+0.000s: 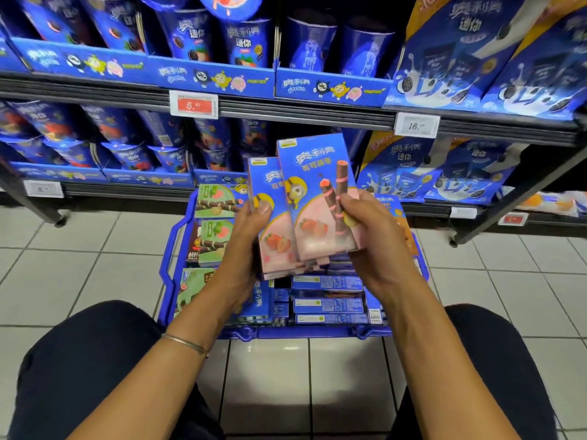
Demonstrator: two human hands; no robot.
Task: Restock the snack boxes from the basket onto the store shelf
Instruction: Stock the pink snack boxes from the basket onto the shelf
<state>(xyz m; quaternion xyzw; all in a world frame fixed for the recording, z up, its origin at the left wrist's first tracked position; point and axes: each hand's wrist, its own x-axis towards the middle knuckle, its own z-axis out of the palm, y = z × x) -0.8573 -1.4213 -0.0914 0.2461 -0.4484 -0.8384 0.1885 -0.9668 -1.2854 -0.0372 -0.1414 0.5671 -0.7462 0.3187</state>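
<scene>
Where the frame begins at the upper left, two tiers of the store shelf (95, 90) carry rows of blue snack cups (187, 36) in blue display trays. A red price tag (194, 104) is fixed to the upper shelf edge, left of centre.

Below it, a blue basket (170, 249) stands on the tiled floor (63, 255) in front of the shelf. Green-fronted boxes (216, 201) lie face up along the basket's left side.

A thin bracelet (187, 342) circles the left wrist. The left hand (244, 242) grips the rear strawberry box (270, 217): the thumb lies flat on the box face, and the other fingers are hidden behind it. Just right of it and overlapping it, the front strawberry box (317, 198) is upright, tilted slightly. The right hand (371, 239) pinches its right edge, thumb on the face and fingers curled round the back. Both boxes are held above the basket at centre frame, short of the shelf.

Under the hands, further blue boxes (327, 304) lie stacked on their sides in the basket.

Right of centre, a white price tag (416, 125) sits on the upper shelf edge. Large blue bags (460, 58) fill the shelf at upper right.
</scene>
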